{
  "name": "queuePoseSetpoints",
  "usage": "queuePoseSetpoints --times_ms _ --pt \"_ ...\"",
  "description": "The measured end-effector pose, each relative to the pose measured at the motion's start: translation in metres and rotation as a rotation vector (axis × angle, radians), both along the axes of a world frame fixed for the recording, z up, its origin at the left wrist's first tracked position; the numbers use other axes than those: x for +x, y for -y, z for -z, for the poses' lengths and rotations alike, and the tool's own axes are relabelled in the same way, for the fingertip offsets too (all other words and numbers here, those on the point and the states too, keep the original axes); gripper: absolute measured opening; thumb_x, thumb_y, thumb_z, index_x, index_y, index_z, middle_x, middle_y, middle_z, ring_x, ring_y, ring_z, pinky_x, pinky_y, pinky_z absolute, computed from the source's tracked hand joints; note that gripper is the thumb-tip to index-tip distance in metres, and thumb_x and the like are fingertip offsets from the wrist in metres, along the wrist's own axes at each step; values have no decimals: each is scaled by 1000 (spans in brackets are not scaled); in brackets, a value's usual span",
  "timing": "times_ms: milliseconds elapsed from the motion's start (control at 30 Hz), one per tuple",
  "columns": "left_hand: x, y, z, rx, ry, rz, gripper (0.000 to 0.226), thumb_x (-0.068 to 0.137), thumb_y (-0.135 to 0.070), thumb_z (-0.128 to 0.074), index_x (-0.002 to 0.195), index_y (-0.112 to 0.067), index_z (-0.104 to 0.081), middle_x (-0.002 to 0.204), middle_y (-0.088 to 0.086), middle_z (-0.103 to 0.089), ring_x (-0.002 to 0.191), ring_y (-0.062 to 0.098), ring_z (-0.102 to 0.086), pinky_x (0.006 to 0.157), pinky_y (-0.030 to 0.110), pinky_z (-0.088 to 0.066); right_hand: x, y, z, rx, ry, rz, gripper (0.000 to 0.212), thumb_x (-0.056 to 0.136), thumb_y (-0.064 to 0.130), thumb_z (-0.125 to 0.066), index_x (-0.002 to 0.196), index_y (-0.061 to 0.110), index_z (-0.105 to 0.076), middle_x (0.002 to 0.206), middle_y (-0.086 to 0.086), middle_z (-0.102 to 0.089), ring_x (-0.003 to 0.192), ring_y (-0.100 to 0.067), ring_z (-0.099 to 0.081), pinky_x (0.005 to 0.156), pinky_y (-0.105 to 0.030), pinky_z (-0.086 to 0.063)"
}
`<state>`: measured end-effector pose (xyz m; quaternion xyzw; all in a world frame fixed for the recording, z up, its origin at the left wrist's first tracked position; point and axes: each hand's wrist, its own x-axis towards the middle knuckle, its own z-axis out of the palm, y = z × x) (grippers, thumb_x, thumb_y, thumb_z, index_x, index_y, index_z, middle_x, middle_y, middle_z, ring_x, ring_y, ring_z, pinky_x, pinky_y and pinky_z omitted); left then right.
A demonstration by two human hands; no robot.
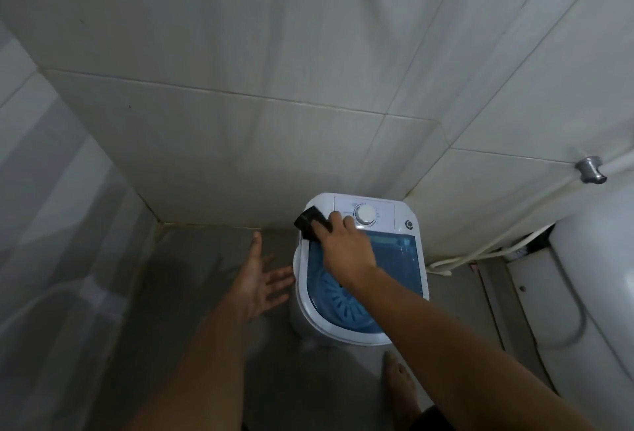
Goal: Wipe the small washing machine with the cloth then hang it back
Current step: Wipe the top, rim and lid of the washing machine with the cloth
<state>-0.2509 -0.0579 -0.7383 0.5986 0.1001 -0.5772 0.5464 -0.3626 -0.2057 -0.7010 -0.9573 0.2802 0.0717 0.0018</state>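
Washing machine (360, 269): standing on the floor in the tiled corner.
Right hand (346, 245): its grip pressing the dark cloth (308, 223) onto the machine's rear left top — wiping.
Left hand (260, 279): hovering spread, empty — likely balancing.

No legible text, brand, number or sign anywhere in view. Faint printed marks ringing the white dial (365, 214) on the control panel (346, 206) of the small washing machine (421, 279), too small and blurred to read.
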Motion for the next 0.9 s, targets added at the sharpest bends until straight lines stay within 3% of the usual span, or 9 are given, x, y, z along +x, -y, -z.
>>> queuePoseSetpoints --times_ms 167,333,467,700,900 --pt "-2 -1 0 -7 -9 -17 103 69 -92 -39 149 -27 -39 126 11 -66 111 28 -65 101 51 -47 2 -3 -6 190 -22 -159 61 89 14 -62 146 30 -47 128 -12 -45 115 -35 -47 82 -47 -51" --pt "-4 0 -3 0 14 2 103 72 -92 -35 152 -27 -35 123 8 -68 110 26 -66 100 48 -47 27 47 -20 196 224 171 45 98 19 -52 143 28 -52 124 -14 -49 111 -35 -50 86 -47 -53" --pt "-2 1 -2 -3 18 12 102 72 -91 -36 151 -27 -35 124 8 -67 110 27 -66 102 51 -46 31 48 -1 175 207 233 44 103 27 -49 147 22 -46 127 -16 -44 115 -36 -47 86 -48 -53" --pt "1 2 1 19 -50 -36 97 72 -91 -34 144 -27 -44 122 11 -69 110 28 -66 93 46 -50 16 -18 34 46 218 -16 47 90 19 -64 136 18 -57 114 -18 -52 97 -39 -51 65 -47 -57" --pt "1 -1 -3 -12 -75 -29 88 76 -89 -28 124 -23 -62 120 11 -69 113 28 -64 104 47 -42 -16 -48 39 93 175 -166 52 90 26 -64 140 26 -53 122 -13 -51 105 -36 -51 69 -45 -55"
